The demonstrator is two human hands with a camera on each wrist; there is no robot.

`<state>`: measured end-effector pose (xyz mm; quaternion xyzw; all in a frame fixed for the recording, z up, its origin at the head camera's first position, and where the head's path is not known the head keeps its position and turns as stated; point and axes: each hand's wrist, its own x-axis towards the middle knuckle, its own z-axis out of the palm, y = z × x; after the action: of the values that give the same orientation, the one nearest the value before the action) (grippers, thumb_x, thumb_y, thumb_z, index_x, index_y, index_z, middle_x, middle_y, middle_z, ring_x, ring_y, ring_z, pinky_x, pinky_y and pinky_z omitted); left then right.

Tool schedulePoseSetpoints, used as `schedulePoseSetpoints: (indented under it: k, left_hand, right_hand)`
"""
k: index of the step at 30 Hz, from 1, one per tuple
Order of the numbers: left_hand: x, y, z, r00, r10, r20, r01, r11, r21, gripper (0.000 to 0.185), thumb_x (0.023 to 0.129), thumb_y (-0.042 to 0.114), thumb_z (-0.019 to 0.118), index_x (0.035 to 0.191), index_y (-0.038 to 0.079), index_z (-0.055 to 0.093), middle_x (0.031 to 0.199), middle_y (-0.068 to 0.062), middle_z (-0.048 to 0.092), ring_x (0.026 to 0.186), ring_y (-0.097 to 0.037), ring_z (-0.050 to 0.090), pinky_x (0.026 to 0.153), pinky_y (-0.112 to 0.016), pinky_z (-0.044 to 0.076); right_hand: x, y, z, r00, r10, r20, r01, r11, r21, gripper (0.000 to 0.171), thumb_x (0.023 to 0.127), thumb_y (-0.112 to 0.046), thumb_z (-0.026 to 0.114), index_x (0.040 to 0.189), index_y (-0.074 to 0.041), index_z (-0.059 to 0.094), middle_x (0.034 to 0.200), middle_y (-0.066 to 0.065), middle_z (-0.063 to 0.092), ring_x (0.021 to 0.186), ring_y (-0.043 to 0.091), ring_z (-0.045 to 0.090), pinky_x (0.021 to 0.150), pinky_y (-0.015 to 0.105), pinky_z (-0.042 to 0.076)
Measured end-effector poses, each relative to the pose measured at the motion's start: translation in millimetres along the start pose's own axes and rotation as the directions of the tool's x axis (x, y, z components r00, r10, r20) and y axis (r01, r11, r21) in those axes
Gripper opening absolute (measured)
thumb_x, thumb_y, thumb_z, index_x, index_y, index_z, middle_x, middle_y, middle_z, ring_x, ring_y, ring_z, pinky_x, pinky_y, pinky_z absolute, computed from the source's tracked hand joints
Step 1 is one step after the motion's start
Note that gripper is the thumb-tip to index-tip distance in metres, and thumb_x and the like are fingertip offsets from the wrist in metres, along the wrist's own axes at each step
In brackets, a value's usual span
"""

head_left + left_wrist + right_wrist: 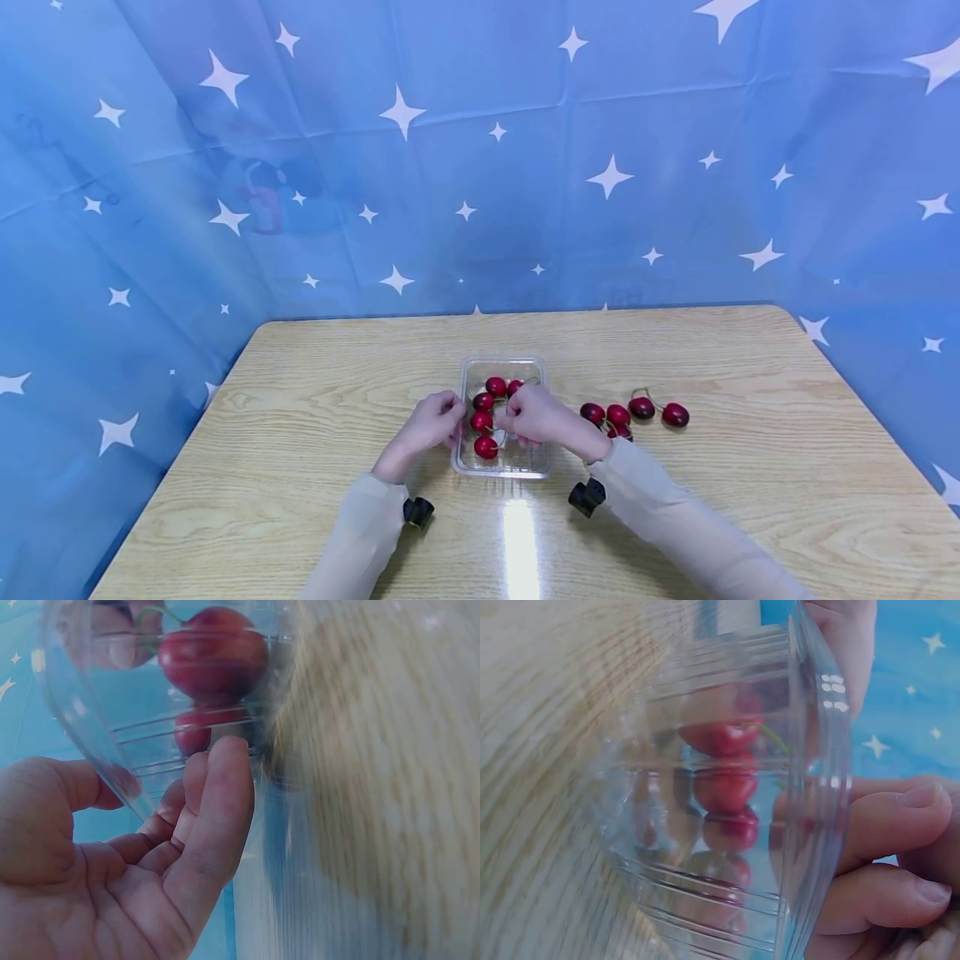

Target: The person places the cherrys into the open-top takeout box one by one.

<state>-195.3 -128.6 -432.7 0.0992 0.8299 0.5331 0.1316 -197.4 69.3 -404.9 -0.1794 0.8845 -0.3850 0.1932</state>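
A clear plastic tray (502, 363) stands on the wooden table (300, 433) with several red cherries (495, 386) inside. My left hand (435, 423) pinches the tray's left edge; in the left wrist view its fingers (225, 772) press the outer wall of the tray (90, 727), with the thumb at the rim. My right hand (534, 417) reaches over the tray's right side, and its curled fingers (900, 817) seem to pinch a cherry's green stem (771, 737). The cherries (724, 787) show through the tray wall.
Several loose cherries (642, 407) with stems lie on the table just right of the tray. A blue cloth with white stars (480, 167) hangs behind and to both sides of the table. Black wrist cameras (587, 497) sit near the front.
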Motion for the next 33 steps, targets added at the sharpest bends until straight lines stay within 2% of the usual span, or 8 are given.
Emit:
schedulePoseSetpoints:
  k: [6, 10, 14, 20, 33]
  left_hand:
    - [0.2, -0.5, 0.4, 1.0, 0.003, 0.002, -0.003, 1.0, 0.001, 0.021, 0.096, 0.007, 0.043, 0.08, -0.006, 0.051, 0.062, -0.003, 0.05, 0.05, -0.012, 0.053, 0.051, -0.029, 0.055]
    - [0.1, -1.0, 0.6, 1.0, 0.004, 0.003, -0.004, 1.0, -0.009, 0.021, 0.096, 0.007, 0.044, 0.08, -0.005, 0.051, 0.062, -0.002, 0.049, 0.05, -0.012, 0.053, 0.051, -0.029, 0.055]
    - [0.1, -1.1, 0.6, 1.0, 0.007, 0.005, -0.007, 1.0, -0.014, 0.021, 0.096, 0.007, 0.044, 0.08, -0.006, 0.051, 0.062, -0.003, 0.049, 0.05, -0.012, 0.053, 0.051, -0.029, 0.055]
    - [0.6, -1.4, 0.6, 1.0, 0.001, -0.003, -0.001, 1.0, -0.007, 0.022, 0.096, 0.007, 0.044, 0.08, -0.005, 0.051, 0.062, -0.004, 0.05, 0.049, -0.011, 0.053, 0.051, -0.03, 0.055]
    - [1.7, -2.0, 0.6, 1.0, -0.01, -0.004, 0.01, 1.0, -0.006, 0.022, 0.096, 0.008, 0.044, 0.081, -0.006, 0.051, 0.063, -0.004, 0.051, 0.051, -0.012, 0.053, 0.052, -0.029, 0.056]
  right_hand:
    - [-2, -2, -6, 0.999, 0.023, -0.025, -0.022, 0.999, 0.049, 0.036, 0.092, -0.021, 0.06, 0.065, 0.003, 0.059, 0.044, 0.0, 0.05, 0.035, 0.011, 0.042, 0.035, 0.019, 0.036]
    - [-4, -2, -10, 0.998, 0.038, -0.05, -0.036, 0.998, 0.05, 0.036, 0.093, -0.025, 0.058, 0.07, 0.003, 0.061, 0.046, 0.002, 0.052, 0.037, 0.011, 0.043, 0.037, 0.023, 0.039]
    - [-6, -2, -14, 0.997, 0.045, -0.066, -0.041, 0.997, 0.059, 0.037, 0.093, -0.026, 0.058, 0.067, 0.001, 0.059, 0.048, 0.004, 0.054, 0.037, 0.012, 0.044, 0.039, 0.024, 0.04]
    - [-8, 0, -21, 0.996, 0.053, -0.073, -0.045, 0.994, 0.101, 0.038, 0.094, -0.025, 0.056, 0.06, -0.009, 0.05, 0.049, 0.003, 0.053, 0.036, 0.011, 0.039, 0.041, 0.024, 0.038]
    - [-12, 13, -35, 0.996, -0.005, -0.092, 0.021, 0.986, 0.168, 0.037, 0.095, -0.024, 0.053, 0.067, -0.001, 0.054, 0.049, 0.001, 0.05, 0.036, 0.01, 0.036, 0.04, 0.022, 0.032]
